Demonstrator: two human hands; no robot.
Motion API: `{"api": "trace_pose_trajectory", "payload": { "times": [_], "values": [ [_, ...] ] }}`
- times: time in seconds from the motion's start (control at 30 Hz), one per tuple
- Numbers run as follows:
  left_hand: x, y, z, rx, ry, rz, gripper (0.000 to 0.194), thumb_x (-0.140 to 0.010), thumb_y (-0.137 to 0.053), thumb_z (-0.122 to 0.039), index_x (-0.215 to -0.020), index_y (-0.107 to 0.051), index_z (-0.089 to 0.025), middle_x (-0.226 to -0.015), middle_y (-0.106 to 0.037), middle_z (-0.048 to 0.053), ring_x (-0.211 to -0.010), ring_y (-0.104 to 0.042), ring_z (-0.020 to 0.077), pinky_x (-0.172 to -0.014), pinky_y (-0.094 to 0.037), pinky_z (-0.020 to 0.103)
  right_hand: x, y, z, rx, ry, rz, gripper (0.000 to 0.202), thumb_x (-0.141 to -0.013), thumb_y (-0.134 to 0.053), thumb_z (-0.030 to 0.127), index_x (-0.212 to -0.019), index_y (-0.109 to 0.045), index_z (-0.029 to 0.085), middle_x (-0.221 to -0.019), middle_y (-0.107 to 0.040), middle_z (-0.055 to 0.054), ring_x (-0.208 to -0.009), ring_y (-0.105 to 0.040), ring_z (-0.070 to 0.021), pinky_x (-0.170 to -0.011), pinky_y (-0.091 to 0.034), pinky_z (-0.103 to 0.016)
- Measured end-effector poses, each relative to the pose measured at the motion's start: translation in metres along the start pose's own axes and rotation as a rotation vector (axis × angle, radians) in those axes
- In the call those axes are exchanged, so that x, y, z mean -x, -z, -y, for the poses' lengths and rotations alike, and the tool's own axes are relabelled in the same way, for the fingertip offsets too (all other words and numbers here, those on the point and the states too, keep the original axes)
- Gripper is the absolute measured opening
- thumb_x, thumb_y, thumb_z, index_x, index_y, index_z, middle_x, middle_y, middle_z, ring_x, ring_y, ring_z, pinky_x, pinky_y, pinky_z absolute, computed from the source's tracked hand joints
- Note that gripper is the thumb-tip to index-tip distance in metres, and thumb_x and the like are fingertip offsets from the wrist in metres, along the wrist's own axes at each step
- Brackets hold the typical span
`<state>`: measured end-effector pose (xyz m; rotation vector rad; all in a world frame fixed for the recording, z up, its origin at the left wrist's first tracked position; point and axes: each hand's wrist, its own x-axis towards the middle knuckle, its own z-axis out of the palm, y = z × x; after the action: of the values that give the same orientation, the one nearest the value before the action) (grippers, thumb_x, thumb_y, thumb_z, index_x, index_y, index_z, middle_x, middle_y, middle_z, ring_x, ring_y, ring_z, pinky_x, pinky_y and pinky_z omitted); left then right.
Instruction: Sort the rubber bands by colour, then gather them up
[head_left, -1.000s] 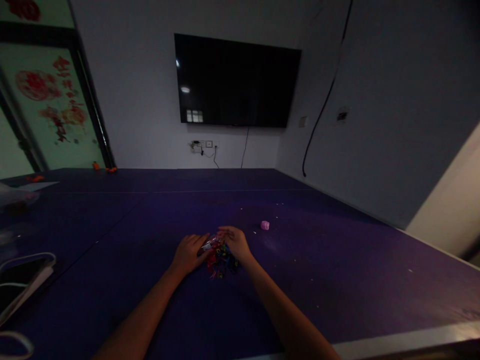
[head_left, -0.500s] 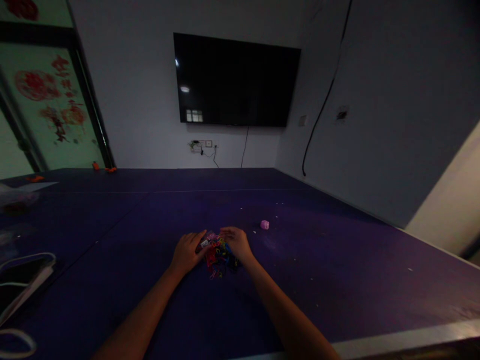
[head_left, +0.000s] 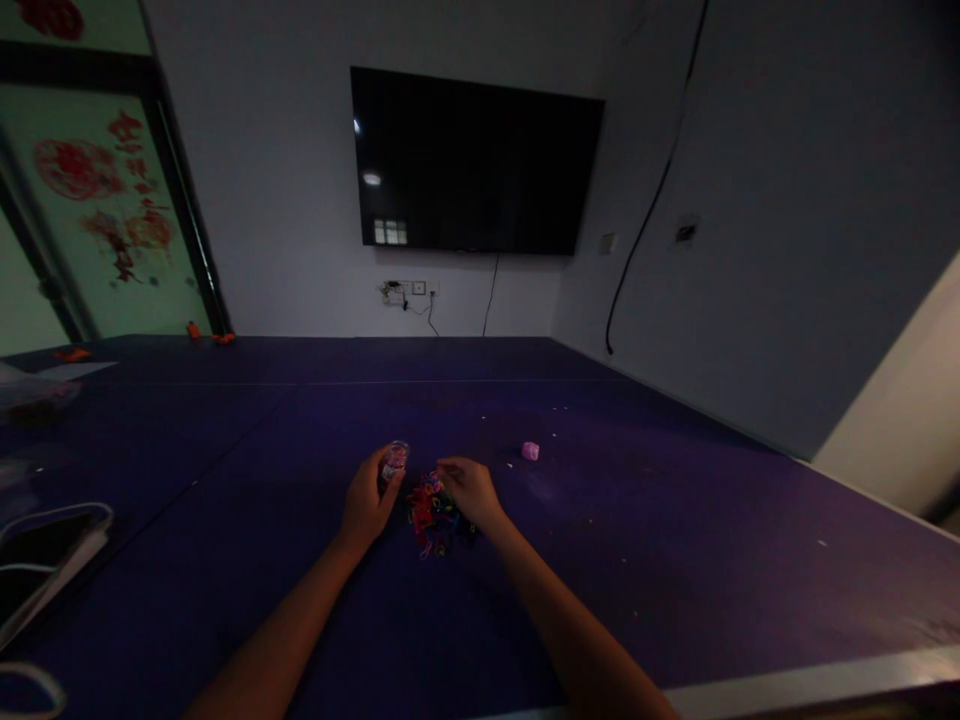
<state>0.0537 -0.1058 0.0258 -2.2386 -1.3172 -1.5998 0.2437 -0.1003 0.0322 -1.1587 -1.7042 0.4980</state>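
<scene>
A pile of small coloured rubber bands (head_left: 433, 515) lies on the dark blue table (head_left: 675, 540) between my hands. My left hand (head_left: 369, 500) holds a small clear jar (head_left: 394, 460) upright just left of the pile. My right hand (head_left: 469, 490) rests at the right side of the pile, its fingertips pinching at the bands on top. A small pink lid-like object (head_left: 530, 451) sits on the table to the right, apart from both hands.
A dark bag with white straps (head_left: 45, 560) lies at the left edge. Crumpled plastic (head_left: 34, 395) sits far left. A black screen (head_left: 476, 160) hangs on the far wall. The table's near edge (head_left: 810, 675) runs at the lower right.
My left hand has lifted the small jar up and left, away from the pile, and turned it upright. My right hand stays at the pile.
</scene>
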Motion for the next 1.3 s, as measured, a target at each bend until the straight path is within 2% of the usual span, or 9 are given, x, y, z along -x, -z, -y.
{"api": "trace_pose_trajectory", "payload": {
  "times": [0.07,0.17,0.23,0.37,0.53,0.73,0.93,1.07,1.3],
  "values": [
    [0.000,0.001,0.001,-0.004,0.023,-0.020,0.039,-0.090,-0.041,-0.041,-0.119,-0.047,-0.015,-0.110,-0.061,0.013,-0.100,-0.059,0.0251,-0.084,-0.048,0.040,0.003,0.005,0.006,0.166,0.080,0.117,0.037,-0.074,-0.062,0.040,-0.105,-0.067,0.021,-0.107,-0.066,-0.010,-0.099,-0.061,-0.0244,-0.089,-0.045,-0.037],
    [0.000,0.001,0.002,-0.041,-0.012,0.003,0.039,-0.090,-0.042,-0.041,-0.119,-0.048,-0.016,-0.110,-0.062,0.013,-0.099,-0.060,0.0255,-0.084,-0.048,0.041,0.011,0.010,0.011,0.361,0.161,0.305,0.075,-0.053,-0.075,0.054,-0.120,-0.058,0.025,-0.128,-0.053,-0.012,-0.117,-0.048,-0.0328,-0.099,-0.033,-0.049],
    [0.001,0.000,0.002,-0.064,-0.050,0.025,0.039,-0.090,-0.042,-0.041,-0.120,-0.048,-0.016,-0.109,-0.062,0.012,-0.098,-0.060,0.0254,-0.083,-0.049,0.041,0.017,0.010,0.011,0.424,0.170,0.408,0.091,-0.043,-0.077,0.058,-0.126,-0.052,0.028,-0.136,-0.045,-0.012,-0.124,-0.039,-0.0368,-0.101,-0.025,-0.056],
    [0.002,-0.002,0.002,-0.090,-0.092,0.039,0.040,-0.090,-0.042,-0.041,-0.121,-0.047,-0.016,-0.107,-0.063,0.012,-0.097,-0.060,0.0251,-0.083,-0.049,0.041,0.023,0.008,0.005,0.482,0.143,0.527,0.097,-0.045,-0.076,0.058,-0.132,-0.044,0.032,-0.143,-0.034,-0.011,-0.131,-0.027,-0.0376,-0.104,-0.016,-0.058],
    [0.002,-0.002,0.002,-0.110,-0.103,0.039,0.040,-0.091,-0.039,-0.042,-0.121,-0.046,-0.015,-0.106,-0.062,0.013,-0.096,-0.061,0.0249,-0.083,-0.049,0.040,0.019,0.002,-0.005,0.543,0.117,0.483,0.101,-0.050,-0.069,0.067,-0.138,-0.034,0.032,-0.147,-0.026,-0.011,-0.132,-0.022,-0.0378,-0.103,-0.012,-0.060],
    [0.002,-0.003,0.004,-0.117,-0.128,0.052,0.040,-0.091,-0.039,-0.042,-0.121,-0.046,-0.015,-0.106,-0.063,0.013,-0.096,-0.061,0.0250,-0.081,-0.049,0.040,0.013,-0.007,-0.011,0.559,0.183,0.406,0.082,-0.065,-0.060,0.066,-0.134,-0.041,0.027,-0.138,-0.042,-0.012,-0.127,-0.033,-0.0345,-0.103,-0.018,-0.056],
    [0.001,-0.002,0.001,-0.141,-0.168,0.089,0.040,-0.091,-0.041,-0.043,-0.120,-0.047,-0.016,-0.100,-0.064,0.012,-0.091,-0.062,0.0244,-0.080,-0.049,0.039,0.006,-0.010,-0.007,0.488,0.280,0.418,0.038,-0.083,-0.054,0.038,-0.116,-0.057,0.020,-0.118,-0.058,-0.011,-0.111,-0.050,-0.0247,-0.096,-0.034,-0.040],
    [0.001,-0.001,-0.001,-0.151,-0.167,0.106,0.039,-0.091,-0.041,-0.043,-0.119,-0.048,-0.018,-0.097,-0.065,0.010,-0.089,-0.062,0.0238,-0.077,-0.049,0.037,0.002,-0.013,-0.005,0.489,0.281,0.415,0.023,-0.083,-0.050,0.019,-0.102,-0.063,0.017,-0.105,-0.063,-0.010,-0.102,-0.054,-0.0203,-0.089,-0.038,-0.033],
    [0.002,-0.003,0.003,-0.212,-0.189,0.141,0.038,-0.090,-0.044,-0.041,-0.119,-0.050,-0.017,-0.097,-0.065,0.010,-0.086,-0.061,0.0237,-0.078,-0.047,0.037,-0.002,-0.016,-0.007,0.361,0.226,0.343,0.028,-0.073,-0.046,0.002,-0.082,-0.068,0.018,-0.088,-0.068,-0.006,-0.088,-0.060,-0.0171,-0.082,-0.042,-0.027]
  ]
}}
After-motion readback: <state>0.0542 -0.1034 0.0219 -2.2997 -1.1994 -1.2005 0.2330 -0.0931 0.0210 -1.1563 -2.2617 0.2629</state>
